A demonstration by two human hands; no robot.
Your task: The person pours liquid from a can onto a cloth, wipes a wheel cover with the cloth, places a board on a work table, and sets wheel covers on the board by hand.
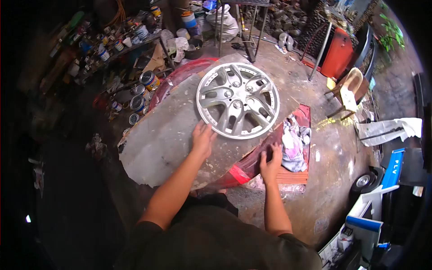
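A silver wheel cover (229, 93) lies face up on a worn grey board (164, 135). My left hand (203, 140) is at the cover's lower left edge with its fingers stretched out. Whether its fingertips touch the rim I cannot tell. Lower right of the cover, my right hand (271, 164) has its thumb and fingers apart and holds nothing. Just beside it, a crumpled white and pink cloth (294, 144) rests on a red-edged surface with slats. Red plastic sheeting (238, 174) shows under the board's near edge.
Several paint cans (149, 80) stand on the floor at the left, below a cluttered bench (130, 47). A wooden chair (348, 92) and a red panel (337, 54) are at the right. Blue and white vehicle parts (366, 216) occupy the lower right.
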